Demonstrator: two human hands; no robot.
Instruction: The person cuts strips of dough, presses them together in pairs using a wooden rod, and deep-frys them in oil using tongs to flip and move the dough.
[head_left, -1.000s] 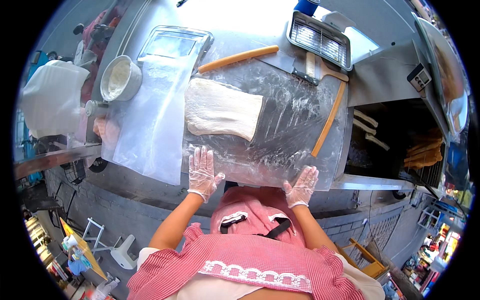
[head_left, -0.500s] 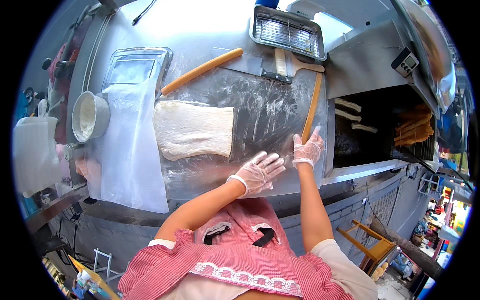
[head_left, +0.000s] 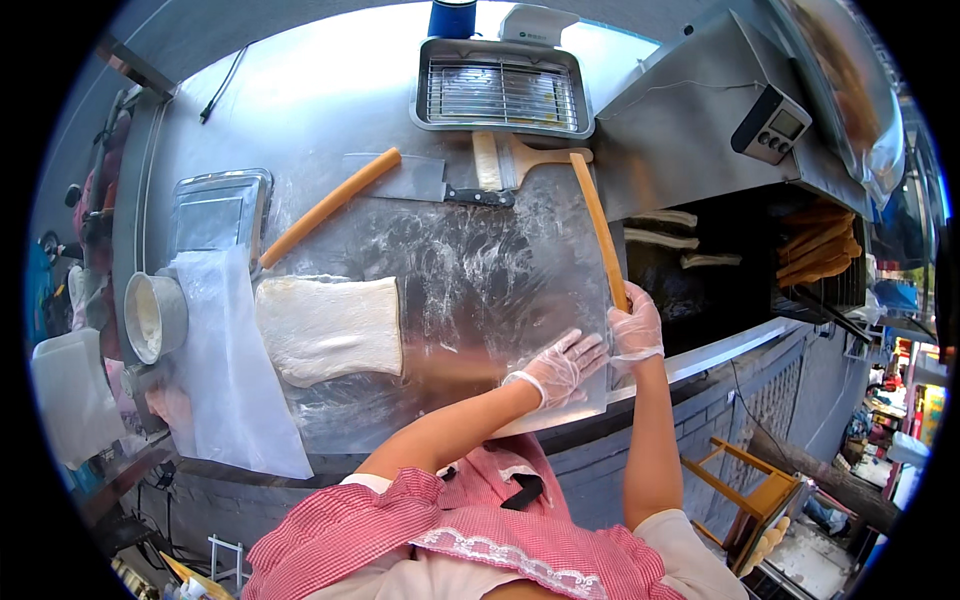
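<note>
Both my hands wear clear plastic gloves. My right hand (head_left: pixel 636 325) grips the near end of a long, slim wooden stick (head_left: pixel 598 228), which points away along the table's right edge beside the fryer (head_left: pixel 690 368). Beside it on the left, my left hand (head_left: pixel 562 370) is held palm down over the near right part of the table, fingers stretched out and holding nothing. Several pale dough strips (head_left: pixel 660 239) lie in the dark fryer, to the right of the stick. Browned fried dough sticks (head_left: pixel 815 246) are piled at its right side.
A flat dough slab (head_left: pixel 330 332) lies on the floury steel table (head_left: pixel 470 290). Behind are a rolling pin (head_left: pixel 330 208), a cleaver (head_left: pixel 425 182), a wide brush (head_left: pixel 518 160) and a racked tray (head_left: pixel 424 100). Leftward are plastic sheeting (head_left: pixel 225 380) and a flour bowl (head_left: pixel 168 300).
The view has turned right, shifting the table's things leftward. My right hand, still on the stick, has come closer to the fryer's near left corner; my left hand has followed rightward.
</note>
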